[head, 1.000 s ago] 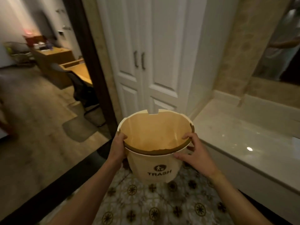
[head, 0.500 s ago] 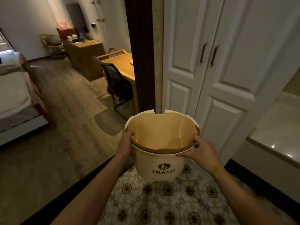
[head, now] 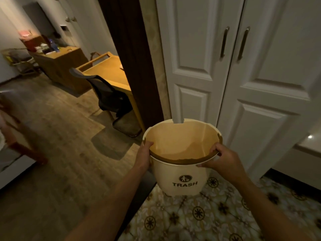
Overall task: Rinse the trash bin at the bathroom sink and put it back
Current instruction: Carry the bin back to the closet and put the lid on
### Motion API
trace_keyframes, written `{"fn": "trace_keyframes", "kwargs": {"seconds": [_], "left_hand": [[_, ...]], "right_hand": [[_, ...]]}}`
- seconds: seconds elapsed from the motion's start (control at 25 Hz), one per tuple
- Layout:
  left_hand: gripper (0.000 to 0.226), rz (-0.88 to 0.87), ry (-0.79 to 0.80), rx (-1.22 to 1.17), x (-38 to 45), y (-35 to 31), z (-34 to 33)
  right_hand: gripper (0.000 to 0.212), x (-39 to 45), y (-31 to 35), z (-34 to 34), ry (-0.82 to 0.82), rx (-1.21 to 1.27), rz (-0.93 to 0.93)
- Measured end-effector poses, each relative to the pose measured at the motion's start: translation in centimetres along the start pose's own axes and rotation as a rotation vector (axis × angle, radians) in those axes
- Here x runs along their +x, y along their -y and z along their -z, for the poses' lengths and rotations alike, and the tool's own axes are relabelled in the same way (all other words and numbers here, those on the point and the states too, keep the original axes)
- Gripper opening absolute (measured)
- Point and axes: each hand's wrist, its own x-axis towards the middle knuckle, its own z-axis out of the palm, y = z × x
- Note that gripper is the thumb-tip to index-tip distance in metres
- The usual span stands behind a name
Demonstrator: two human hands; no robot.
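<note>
A: What lies around the hands, from the left?

B: Far to the left of the left hand (head: 145, 154) is the edge of a bed (head: 10, 153), on a wood floor (head: 57, 153). Beyond and left of that hand stand a low wooden cabinet (head: 60, 63) with small items on top, a wooden worktop (head: 107, 70) and a dark chair (head: 107, 96) pushed against it. Straight ahead of the left hand is a dark door frame (head: 132, 58). Ahead of the right hand (head: 224, 158) are white closet doors (head: 234, 84) with two dark handles. To its right a pale counter edge (head: 305, 145) shows. Below both hands is patterned tile floor (head: 199, 216).

A: How are the hands placed?

B: Both forearms reach forward. The left hand grips the left side of the trash bin (head: 180, 174) at its rim, thumb hooked inside. The right hand grips the right side of the rim, thumb over the top edge and fingers curled underneath.

A: Where is the bin, and is anything in it?

B: It is held upright between the two hands, off the tile floor, near the closet doors. It is cream with a "TRASH" label facing the person. The inside looks tan; I cannot tell whether anything is in it.
</note>
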Motion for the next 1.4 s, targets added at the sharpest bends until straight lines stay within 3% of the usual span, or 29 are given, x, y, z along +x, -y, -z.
{"fn": "trace_keyframes", "kwargs": {"seconds": [0.4, 0.72, 0.92, 1.08, 1.28, 1.4], "left_hand": [[0.036, 0.041, 0.207, 0.104, 14.1, -4.6, -2.4], [0.018, 0.058, 0.485, 0.222, 23.9, -5.1, -1.0], [0.024, 0.005, 0.617, 0.289, 27.5, -4.6, 0.9], [0.012, -0.058, 0.6, 0.299, 30.0, -1.9, 0.6], [0.021, -0.065, 0.582, 0.36, 33.1, 3.9, -0.5], [0.019, 0.066, 0.515, 0.397, 35.3, 9.6, -1.3]], "right_hand": [[0.057, 9.1, 1.0, -3.5, -0.2, -0.107, -0.048], [0.059, 9.0, 2.5, -10.5, -0.429, -0.114, -0.243], [0.057, 8.6, 3.6, -14.9, -0.534, -0.119, -0.285], [0.052, 9.1, 2.3, -16.7, -0.526, -0.096, -0.34], [0.053, 8.4, -3.2, -18.3, -0.476, -0.06, -0.378], [0.058, 8.3, -8.7, -21.3, -0.378, -0.066, -0.472]]}}
